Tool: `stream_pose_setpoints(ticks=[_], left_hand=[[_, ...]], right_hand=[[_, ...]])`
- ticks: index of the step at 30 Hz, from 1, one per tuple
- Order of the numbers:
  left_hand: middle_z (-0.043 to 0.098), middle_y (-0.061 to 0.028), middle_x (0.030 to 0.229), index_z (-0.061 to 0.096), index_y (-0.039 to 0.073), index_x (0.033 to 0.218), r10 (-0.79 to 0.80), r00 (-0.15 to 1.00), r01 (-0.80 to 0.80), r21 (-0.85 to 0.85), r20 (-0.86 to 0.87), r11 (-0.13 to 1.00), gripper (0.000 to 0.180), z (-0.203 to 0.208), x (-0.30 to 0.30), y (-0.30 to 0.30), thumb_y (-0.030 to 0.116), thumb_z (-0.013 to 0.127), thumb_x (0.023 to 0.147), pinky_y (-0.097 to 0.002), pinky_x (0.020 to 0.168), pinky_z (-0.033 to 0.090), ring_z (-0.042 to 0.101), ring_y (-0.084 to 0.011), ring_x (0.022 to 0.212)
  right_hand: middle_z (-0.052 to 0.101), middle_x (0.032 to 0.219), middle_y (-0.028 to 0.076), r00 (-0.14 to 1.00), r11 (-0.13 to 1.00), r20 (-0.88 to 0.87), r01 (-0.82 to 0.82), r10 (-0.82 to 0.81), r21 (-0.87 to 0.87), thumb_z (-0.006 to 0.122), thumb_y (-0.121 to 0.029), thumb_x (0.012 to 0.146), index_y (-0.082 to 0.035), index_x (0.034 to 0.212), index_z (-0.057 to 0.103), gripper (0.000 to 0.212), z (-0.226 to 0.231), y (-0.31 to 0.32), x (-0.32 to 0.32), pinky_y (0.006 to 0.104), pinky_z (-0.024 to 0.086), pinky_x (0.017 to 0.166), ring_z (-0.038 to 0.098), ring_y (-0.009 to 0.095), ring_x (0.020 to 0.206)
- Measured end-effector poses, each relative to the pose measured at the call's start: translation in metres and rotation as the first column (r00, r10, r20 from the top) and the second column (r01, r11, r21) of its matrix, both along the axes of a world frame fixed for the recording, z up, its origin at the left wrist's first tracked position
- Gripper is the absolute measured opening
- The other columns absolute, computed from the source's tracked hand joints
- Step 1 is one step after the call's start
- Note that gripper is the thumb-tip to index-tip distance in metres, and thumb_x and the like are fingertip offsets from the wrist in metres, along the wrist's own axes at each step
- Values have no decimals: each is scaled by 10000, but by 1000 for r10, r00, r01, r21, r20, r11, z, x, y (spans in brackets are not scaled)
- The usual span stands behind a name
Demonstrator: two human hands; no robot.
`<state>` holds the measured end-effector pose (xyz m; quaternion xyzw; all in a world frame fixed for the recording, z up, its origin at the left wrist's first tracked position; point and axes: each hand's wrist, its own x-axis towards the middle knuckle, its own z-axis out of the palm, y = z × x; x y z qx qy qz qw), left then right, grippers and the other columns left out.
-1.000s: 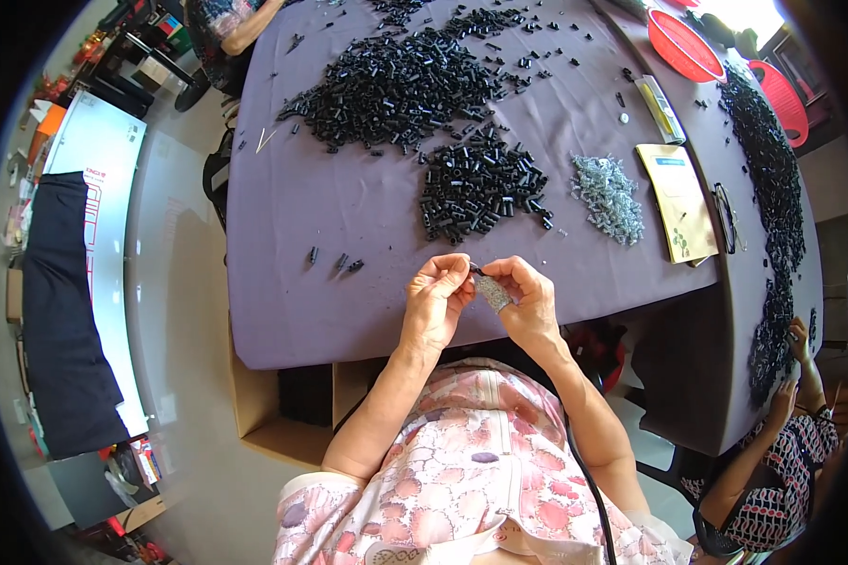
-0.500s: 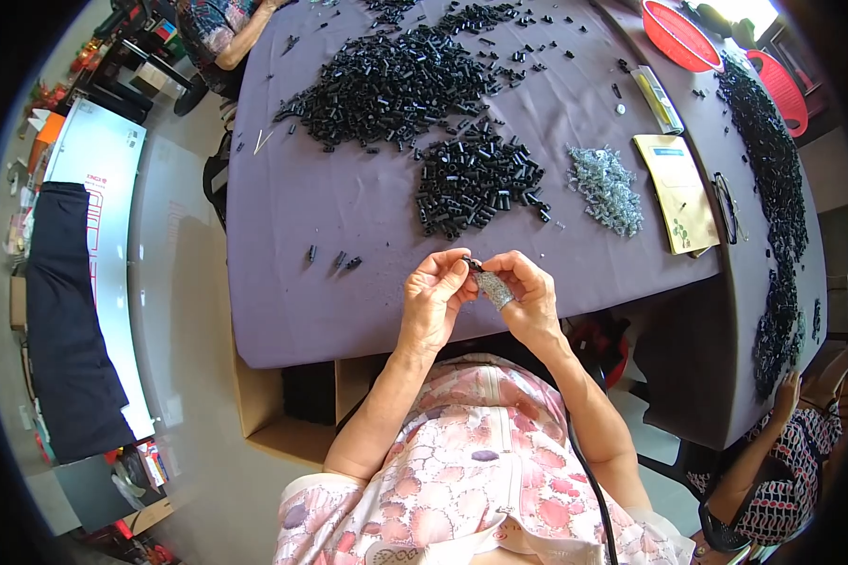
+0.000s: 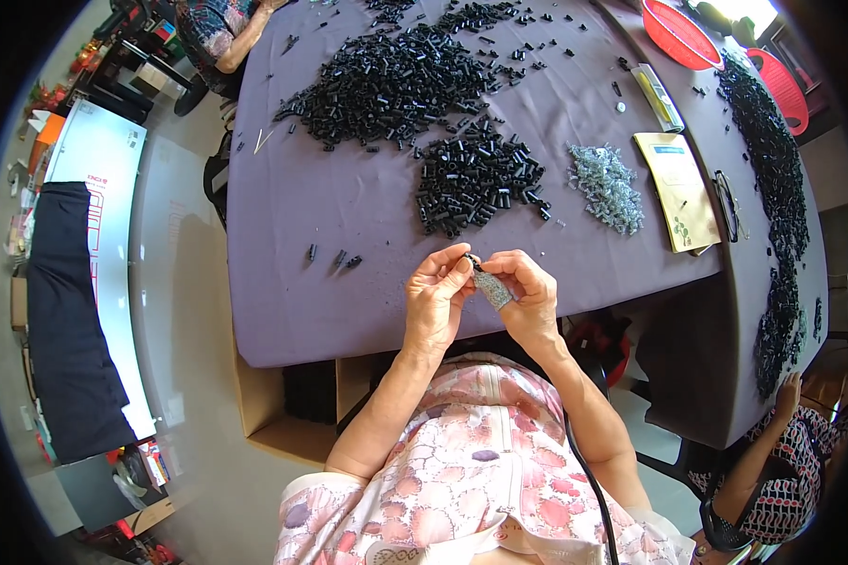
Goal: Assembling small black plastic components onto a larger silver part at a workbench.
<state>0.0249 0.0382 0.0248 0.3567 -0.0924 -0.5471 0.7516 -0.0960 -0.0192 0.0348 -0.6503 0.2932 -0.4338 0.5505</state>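
Hands together here: left hand [image 3: 432, 294] and right hand [image 3: 534, 298] pinch a small black piece [image 3: 474, 264] before the heaped black tubes [image 3: 478, 184], fingertips masking its shape! Grey finger sleeve [image 3: 494, 290] on the right; co-worker [image 3: 784, 471] partly cut off, far right.

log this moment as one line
left hand: pinches small black part | right hand: fingertips beside it, grip unclear | beyond: nearer black pile, pale pile
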Motion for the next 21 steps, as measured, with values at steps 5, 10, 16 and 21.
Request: stream_pose_setpoints(ticks=[5, 10, 16, 21], left_hand=[[677, -65, 918, 645, 33, 1063, -6, 999, 5, -36, -33, 999, 200, -3, -2, -1, -2, 618, 867, -233, 677, 500, 623, -112, 784], [675, -58, 913, 641, 38, 1062, -10, 994, 3, -60, -109, 998, 191, -4, -3, -2, 4, 610, 877, -236, 695, 500, 624, -117, 794], [666, -37, 906, 640, 51, 1060, 14, 999, -15, -43, -34, 999, 183, 1, -4, -2, 12, 603, 885, -241, 691, 502, 615, -105, 782], [663, -37, 905, 640, 50, 1057, 15, 1000, -14, -68, 18, 998, 182, 3, -5, -2, 10, 604, 884, -238, 683, 504, 613, -102, 778]], right_hand=[[634, 883, 107, 988, 955, -129, 44, -85, -292, 648, 137, 672, -15, 883, 619, 262, 11, -2, -2, 284, 524, 687, 648, 237, 776], [640, 894, 108, 989, 949, -124, 40, -82, -312, 629, 150, 666, -25, 876, 624, 274, 16, -3, -2, 292, 527, 688, 654, 244, 781], [637, 899, 107, 987, 945, -136, 38, -87, -324, 588, 172, 646, -32, 883, 630, 315, 17, -5, -2, 298, 527, 682, 653, 256, 789], [624, 896, 108, 985, 934, -141, 42, -98, -356, 569, 176, 631, -37, 884, 629, 336, 19, -4, -1, 312, 520, 662, 642, 271, 781]])
